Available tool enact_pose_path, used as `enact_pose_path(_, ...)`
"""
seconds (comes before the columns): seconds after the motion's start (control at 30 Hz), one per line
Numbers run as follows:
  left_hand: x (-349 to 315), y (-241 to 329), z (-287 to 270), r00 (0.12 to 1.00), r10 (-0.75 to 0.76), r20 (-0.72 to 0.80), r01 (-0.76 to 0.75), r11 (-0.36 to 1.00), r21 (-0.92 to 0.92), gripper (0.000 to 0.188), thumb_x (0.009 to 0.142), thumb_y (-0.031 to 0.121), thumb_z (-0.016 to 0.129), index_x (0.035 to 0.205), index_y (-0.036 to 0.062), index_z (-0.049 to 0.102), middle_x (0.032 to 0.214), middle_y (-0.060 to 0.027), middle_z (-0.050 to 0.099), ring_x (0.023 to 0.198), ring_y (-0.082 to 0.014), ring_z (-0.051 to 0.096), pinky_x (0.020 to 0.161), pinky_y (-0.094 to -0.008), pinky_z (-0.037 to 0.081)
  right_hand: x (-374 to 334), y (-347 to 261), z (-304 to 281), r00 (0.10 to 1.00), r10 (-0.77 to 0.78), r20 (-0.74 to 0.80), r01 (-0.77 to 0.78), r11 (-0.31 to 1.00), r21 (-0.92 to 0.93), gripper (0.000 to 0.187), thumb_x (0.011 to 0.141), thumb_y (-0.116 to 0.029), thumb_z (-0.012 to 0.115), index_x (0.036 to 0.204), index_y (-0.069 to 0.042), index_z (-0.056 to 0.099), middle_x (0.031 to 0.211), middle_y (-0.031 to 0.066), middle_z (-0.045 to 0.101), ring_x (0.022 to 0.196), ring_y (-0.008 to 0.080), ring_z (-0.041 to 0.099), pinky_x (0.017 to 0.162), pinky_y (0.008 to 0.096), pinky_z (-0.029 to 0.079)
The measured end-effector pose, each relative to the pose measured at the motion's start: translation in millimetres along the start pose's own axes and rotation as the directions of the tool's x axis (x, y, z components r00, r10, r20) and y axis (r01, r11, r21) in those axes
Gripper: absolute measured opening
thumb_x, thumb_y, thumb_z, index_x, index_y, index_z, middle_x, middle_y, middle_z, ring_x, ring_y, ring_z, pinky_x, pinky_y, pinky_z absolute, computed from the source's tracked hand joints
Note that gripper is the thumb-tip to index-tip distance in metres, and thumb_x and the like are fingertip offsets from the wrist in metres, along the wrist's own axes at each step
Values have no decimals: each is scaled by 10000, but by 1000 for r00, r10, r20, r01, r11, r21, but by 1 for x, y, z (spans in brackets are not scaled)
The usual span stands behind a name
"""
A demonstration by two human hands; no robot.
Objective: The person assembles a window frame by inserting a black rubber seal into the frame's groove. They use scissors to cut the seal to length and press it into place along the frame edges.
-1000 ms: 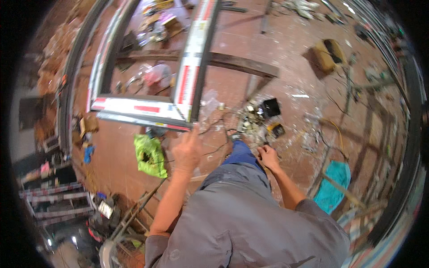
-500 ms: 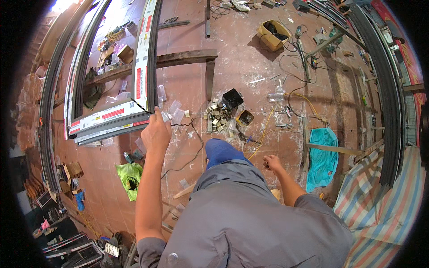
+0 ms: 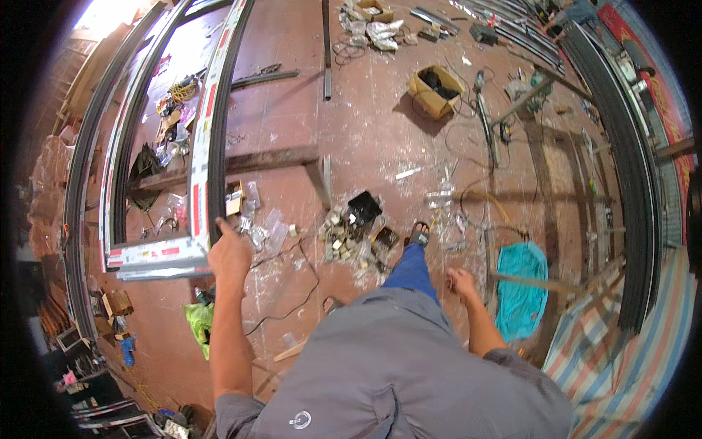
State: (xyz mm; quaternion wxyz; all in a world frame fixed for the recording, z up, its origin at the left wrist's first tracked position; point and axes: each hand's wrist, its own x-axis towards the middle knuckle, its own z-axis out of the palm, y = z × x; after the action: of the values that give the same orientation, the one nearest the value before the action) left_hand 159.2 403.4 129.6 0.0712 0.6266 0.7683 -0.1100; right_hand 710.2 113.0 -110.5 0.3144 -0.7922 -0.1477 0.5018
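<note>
My left hand [image 3: 230, 252] is at the near right corner of a large window frame [image 3: 196, 208], dark profiles with white and red protective film. Its index finger is stretched out against the frame's dark outer side; the other fingers are partly hidden. The frame lies raised on a wooden support [image 3: 270, 158]. My right hand [image 3: 459, 282] hangs free on the right, with fingers loosely curved and nothing visible in them. Nearest to it is a turquoise cloth-like sheet [image 3: 522, 300].
Ahead on the floor are a pile of small blocks [image 3: 338, 238], a black container [image 3: 363, 210] and a cardboard box [image 3: 433, 107]. Cables and a yellow hose [image 3: 491, 201] cross the floor. Dark profiles [image 3: 635, 183] stand along the right, above a striped tarp [image 3: 621, 358].
My body has moved forward, and a sandalled foot now shows ahead. My left hand is still at the frame's corner, lower in view. My right hand remains free at the right.
</note>
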Motion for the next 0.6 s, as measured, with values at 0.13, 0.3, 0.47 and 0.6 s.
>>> enact_pose_path(0.13,35,16,27,986,-157,-50,157,988,7,790,945,197,550,1597,-43,175,919,-283,733,844,-436,734,772,-541,566,62,-16,-78,994,89,60,-82,990,-113,293,985,-310,633,861,-46,661,711,86,654,544,195,584,505,370,453)
enact_pose_path(0.3,66,48,8,945,-294,-145,273,950,-151,685,940,274,584,1501,-59,377,987,-323,706,946,-474,702,826,-553,552,147,-61,-189,945,327,1,-327,944,43,264,976,-319,645,975,-55,643,755,81,661,586,202,621,518,361,473)
enact_pose_path(0.47,110,93,-14,843,-526,-111,489,836,-250,464,916,305,603,1170,-80,653,1077,-332,696,1033,-479,686,902,-551,544,251,-183,-284,993,77,-88,-69,994,88,258,997,-320,638,971,-64,629,746,65,638,599,194,604,531,358,476)
enact_pose_path(0.6,145,116,-24,773,-626,-100,577,760,-299,399,885,289,626,1052,-68,684,1088,-323,703,1055,-468,689,935,-535,544,325,-265,-286,984,12,-180,33,969,246,247,1022,-299,616,939,-67,619,721,53,612,562,185,568,507,348,461)
